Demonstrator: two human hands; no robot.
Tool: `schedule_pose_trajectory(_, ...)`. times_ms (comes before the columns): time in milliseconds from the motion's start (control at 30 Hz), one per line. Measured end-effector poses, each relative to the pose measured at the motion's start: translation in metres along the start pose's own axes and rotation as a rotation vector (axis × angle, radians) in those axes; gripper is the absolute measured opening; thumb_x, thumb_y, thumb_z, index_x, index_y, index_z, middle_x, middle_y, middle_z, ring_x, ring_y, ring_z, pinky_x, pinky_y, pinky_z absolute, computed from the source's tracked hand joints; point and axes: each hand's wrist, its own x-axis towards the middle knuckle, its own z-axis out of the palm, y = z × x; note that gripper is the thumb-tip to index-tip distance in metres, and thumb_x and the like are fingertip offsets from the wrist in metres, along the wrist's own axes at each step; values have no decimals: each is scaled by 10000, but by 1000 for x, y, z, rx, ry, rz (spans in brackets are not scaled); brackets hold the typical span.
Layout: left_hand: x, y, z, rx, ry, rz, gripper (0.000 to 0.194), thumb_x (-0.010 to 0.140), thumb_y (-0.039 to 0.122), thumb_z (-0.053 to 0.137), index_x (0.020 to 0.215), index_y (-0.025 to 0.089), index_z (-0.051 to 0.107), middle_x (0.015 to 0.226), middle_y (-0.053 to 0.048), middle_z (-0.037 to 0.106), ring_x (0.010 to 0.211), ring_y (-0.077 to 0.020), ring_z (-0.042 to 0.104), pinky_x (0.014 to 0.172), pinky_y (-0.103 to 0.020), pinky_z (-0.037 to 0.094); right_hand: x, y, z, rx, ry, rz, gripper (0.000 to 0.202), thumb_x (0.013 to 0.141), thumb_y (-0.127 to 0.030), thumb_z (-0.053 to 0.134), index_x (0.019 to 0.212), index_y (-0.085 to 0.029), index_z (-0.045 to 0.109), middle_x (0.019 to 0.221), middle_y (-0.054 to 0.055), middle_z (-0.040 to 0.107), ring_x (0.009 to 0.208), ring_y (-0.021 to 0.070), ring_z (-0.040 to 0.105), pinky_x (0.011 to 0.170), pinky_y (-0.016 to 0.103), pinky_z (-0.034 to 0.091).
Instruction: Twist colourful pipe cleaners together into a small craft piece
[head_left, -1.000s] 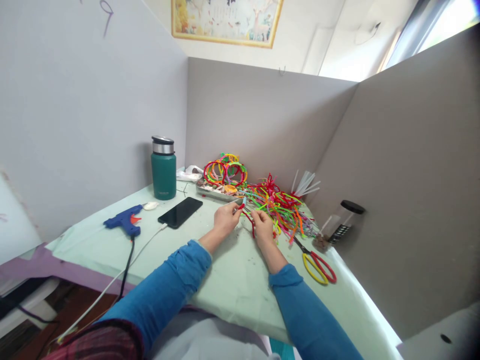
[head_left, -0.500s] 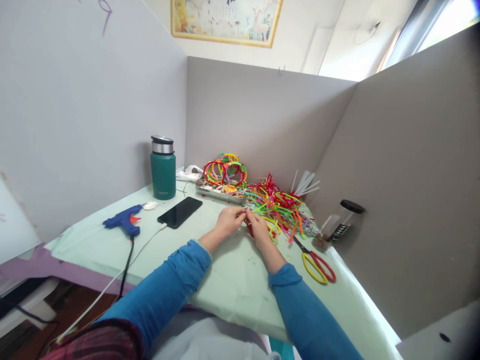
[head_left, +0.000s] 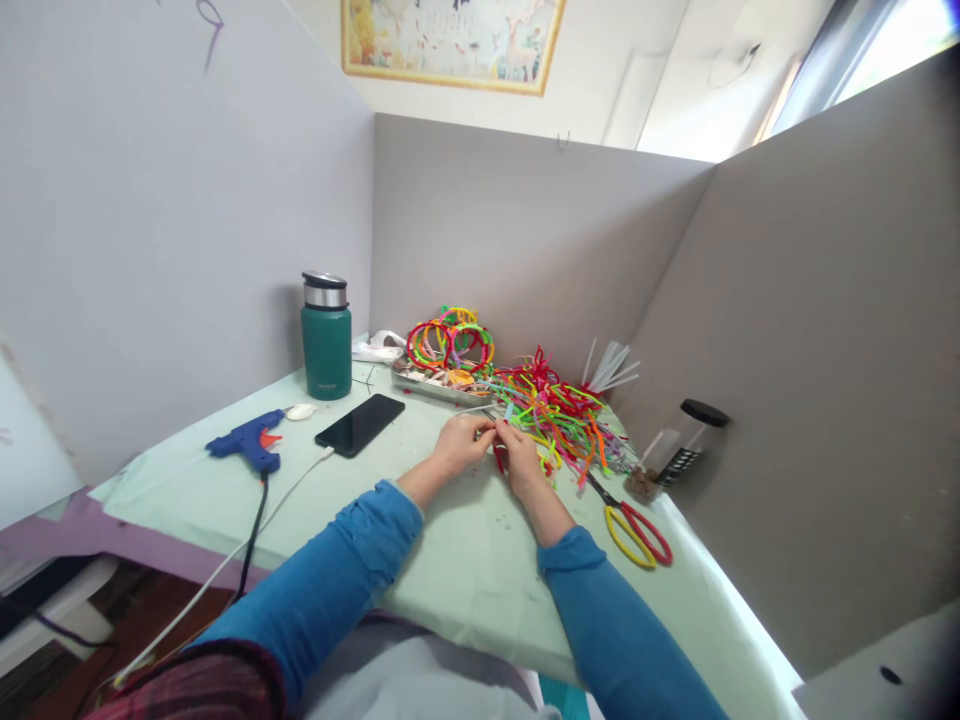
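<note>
My left hand [head_left: 460,445] and my right hand [head_left: 521,462] meet at the middle of the table, fingertips pinched together. What they pinch is too small to make out. A thin pale strand sticks out to the left above my left fingers. Just beyond my hands lies a pile of colourful fuzzy stems [head_left: 551,400]. A red and a yellow loop show partly behind my right hand. At the back, a metal tray [head_left: 439,388] holds small pieces, with several fuzzy rings [head_left: 450,345] on top.
Scissors [head_left: 636,530] lie to the right, near a clear jar with a black lid [head_left: 686,445]. White sticks [head_left: 611,368] stand behind the pile. On the left are a blue glue gun [head_left: 251,440], a phone [head_left: 360,425] and a green bottle [head_left: 327,350]. Grey panels [head_left: 525,230] surround the table.
My fingers have shifted slightly, with my left hand a little lower. A thin pale strand now shows above my left fingers. The other objects have not moved.
</note>
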Motion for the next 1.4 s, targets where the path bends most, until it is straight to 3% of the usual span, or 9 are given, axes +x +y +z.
schedule_pose_trajectory(200, 0, -4, 4, -52, 50, -32, 185, 797, 249, 519, 910, 168, 641, 814, -21, 700, 696, -116, 602, 652, -207, 424, -1, -3, 2, 55, -49, 38, 311, 682, -482, 641, 705, -175, 687, 671, 17, 627, 634, 145, 525, 567, 249, 369)
schedule_pose_trajectory(533, -1, 0, 3, -68, 17, -37, 117, 761, 248, 554, 824, 169, 613, 745, -14, 675, 639, -113, 579, 608, -208, 406, -1, -4, 2, 116, -20, 31, 237, 655, -419, 662, 675, -183, 682, 703, 29, 644, 657, 158, 558, 603, 268, 409)
schedule_pose_trajectory(833, 0, 2, 2, -69, -83, -82, 299, 823, 381, 466, 706, 143, 603, 603, 6, 582, 550, -91, 462, 534, -198, 332, 0, -3, 2, 181, 6, 43, 215, 642, -393, 669, 720, -193, 666, 770, 27, 661, 700, 162, 582, 595, 258, 424)
schedule_pose_trajectory(1067, 5, 0, 1, -270, -219, -160, 415, 834, 408, 401, 569, 133, 563, 510, 10, 534, 506, -80, 447, 524, -189, 353, 0, -4, 1, 187, -3, 36, 213, 649, -394, 663, 713, -192, 641, 736, 23, 648, 634, 155, 562, 514, 250, 399)
schedule_pose_trajectory(1233, 5, -3, 2, -534, -307, -280, 359, 772, 446, 495, 712, 114, 620, 556, 6, 573, 410, -54, 400, 429, -189, 306, -2, -5, 2, 183, -59, 27, 220, 674, -414, 644, 693, -198, 609, 695, 3, 641, 576, 148, 558, 499, 257, 383)
schedule_pose_trajectory(1400, 4, -2, 0, -633, -303, -368, 345, 719, 439, 566, 790, 111, 649, 588, 0, 589, 401, -50, 420, 423, -190, 317, -1, -2, 1, 153, -40, 33, 229, 671, -417, 649, 664, -193, 603, 642, -12, 610, 548, 125, 527, 533, 256, 395)
